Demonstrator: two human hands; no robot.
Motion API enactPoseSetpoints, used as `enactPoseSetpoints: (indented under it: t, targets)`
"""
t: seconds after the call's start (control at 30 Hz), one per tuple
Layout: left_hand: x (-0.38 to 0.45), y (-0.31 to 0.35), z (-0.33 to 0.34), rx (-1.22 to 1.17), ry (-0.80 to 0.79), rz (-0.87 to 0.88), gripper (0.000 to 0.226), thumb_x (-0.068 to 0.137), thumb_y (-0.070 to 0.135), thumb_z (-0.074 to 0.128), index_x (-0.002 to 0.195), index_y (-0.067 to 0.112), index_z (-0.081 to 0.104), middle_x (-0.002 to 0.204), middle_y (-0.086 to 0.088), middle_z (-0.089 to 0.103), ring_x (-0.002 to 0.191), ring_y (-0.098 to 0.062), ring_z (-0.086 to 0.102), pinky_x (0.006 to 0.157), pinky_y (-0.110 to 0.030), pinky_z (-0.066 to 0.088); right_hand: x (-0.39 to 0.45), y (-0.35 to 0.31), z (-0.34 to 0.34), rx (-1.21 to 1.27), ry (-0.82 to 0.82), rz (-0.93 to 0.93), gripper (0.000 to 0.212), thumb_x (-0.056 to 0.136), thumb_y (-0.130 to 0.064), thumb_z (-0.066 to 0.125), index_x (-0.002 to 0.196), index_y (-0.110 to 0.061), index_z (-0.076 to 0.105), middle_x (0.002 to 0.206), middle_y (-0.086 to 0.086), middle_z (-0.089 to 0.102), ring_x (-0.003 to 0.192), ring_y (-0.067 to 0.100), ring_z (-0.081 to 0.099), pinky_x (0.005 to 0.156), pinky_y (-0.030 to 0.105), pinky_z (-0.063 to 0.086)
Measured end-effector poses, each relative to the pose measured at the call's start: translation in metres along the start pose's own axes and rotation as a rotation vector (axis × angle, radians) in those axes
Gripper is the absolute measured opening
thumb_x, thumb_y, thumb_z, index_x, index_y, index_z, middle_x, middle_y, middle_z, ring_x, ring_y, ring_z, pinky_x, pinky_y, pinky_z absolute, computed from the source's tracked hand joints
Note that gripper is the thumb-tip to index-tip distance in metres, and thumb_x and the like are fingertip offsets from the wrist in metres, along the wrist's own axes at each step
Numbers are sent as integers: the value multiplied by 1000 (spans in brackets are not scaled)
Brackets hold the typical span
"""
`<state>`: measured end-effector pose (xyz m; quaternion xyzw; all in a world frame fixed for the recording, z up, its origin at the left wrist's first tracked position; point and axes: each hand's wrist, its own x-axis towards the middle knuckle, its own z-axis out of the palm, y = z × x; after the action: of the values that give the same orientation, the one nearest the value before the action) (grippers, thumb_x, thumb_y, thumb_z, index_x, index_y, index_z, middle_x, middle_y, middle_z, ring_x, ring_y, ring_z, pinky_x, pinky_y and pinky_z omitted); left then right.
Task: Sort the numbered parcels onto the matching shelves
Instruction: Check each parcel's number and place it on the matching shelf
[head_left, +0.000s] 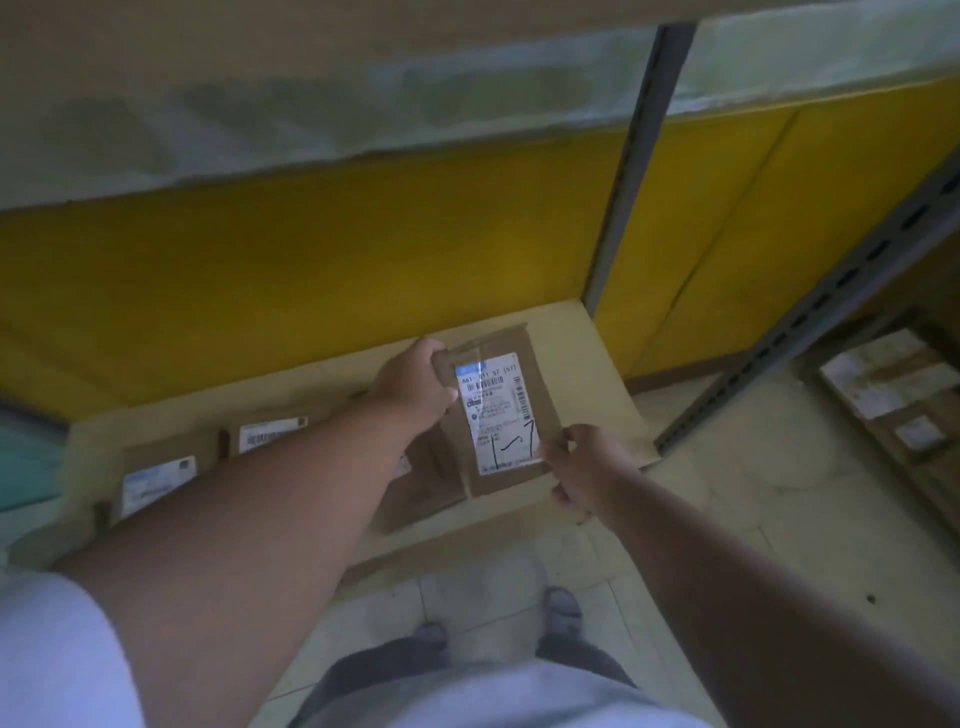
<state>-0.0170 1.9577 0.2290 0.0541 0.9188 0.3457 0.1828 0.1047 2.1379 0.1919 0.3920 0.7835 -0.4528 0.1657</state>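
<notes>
Brown parcel (498, 415) over low shelf (587, 374), left hand (410, 387) clamped on its far corner, right hand (584, 470) gripping its near corner, more parcels (208, 457) left of both hands

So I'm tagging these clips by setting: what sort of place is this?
Probably a parcel sorting or storage room. Both hands hold a brown cardboard parcel with a white shipping label, similar labelled parcels lie on the low shelf, and grey slotted metal racking with yellow backing stands around.
</notes>
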Motion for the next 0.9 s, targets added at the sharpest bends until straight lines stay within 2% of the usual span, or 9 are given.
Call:
enactPoseSetpoints:
  t: [0.07,0.17,0.27,0.37,0.47,0.57,0.67,0.77,0.9]
  targets:
    - [7,-5,5,26,-2,-11,67,85,10,77,144,21,47,116,-15,70,101,-34,69,89,-47,57,14,1,2,-44,-37,-12,22,96,-36,62,105,-17,55,89,8,68,70,25,72,64,42,64]
    - [18,-9,11,41,-20,-36,76,83,6,77,150,18,43,124,-20,66,111,-38,66,95,-47,55,27,5,2,-49,-73,-22,25,97,-33,60,114,-14,61,92,11,68,77,30,73,68,43,64]
    - [26,-13,15,20,-61,-106,83,81,2,76,153,17,38,131,-22,63,118,-41,62,98,-52,53,32,8,2,-114,-114,-68,30,95,-35,57,116,-14,61,105,14,68,95,34,71,83,44,60]
    - [28,-15,17,-3,-69,-143,86,80,5,79,154,17,37,134,-20,61,120,-40,60,100,-53,51,28,6,1,-155,-165,-75,39,93,-39,58,123,-13,60,107,14,67,99,35,69,85,47,59]
    - [18,-14,16,8,-20,-130,74,79,14,82,144,17,46,123,-10,65,110,-32,63,93,-45,53,12,1,-5,-350,-108,-134,44,95,-44,54,128,-15,54,95,6,63,85,27,66,64,35,53]
    - [-8,-10,16,-20,-15,-115,45,82,18,79,120,27,55,93,6,63,86,-21,64,77,-39,56,-15,-10,-19,-563,-12,-282,47,96,-39,52,136,-16,45,119,9,60,95,27,61,68,28,43]
    - [-33,-11,21,42,-23,-50,30,81,17,76,91,35,53,84,13,59,80,-14,62,62,-31,46,-44,-23,-30,-568,29,-454,49,95,-41,55,137,-18,44,126,8,56,103,27,61,69,28,43]
    - [-51,-11,24,40,-24,6,34,79,14,78,93,34,53,84,13,58,80,-12,59,61,-25,37,-63,-32,-34,-539,66,-597,49,94,-45,56,137,-22,45,125,4,56,100,23,60,68,28,42]
    - [-77,-12,20,16,55,21,32,84,19,76,101,34,53,90,14,57,84,-14,59,66,-21,43,-69,-38,-40,-509,65,-735,54,93,-49,55,140,-25,44,128,3,54,105,24,59,73,31,46]
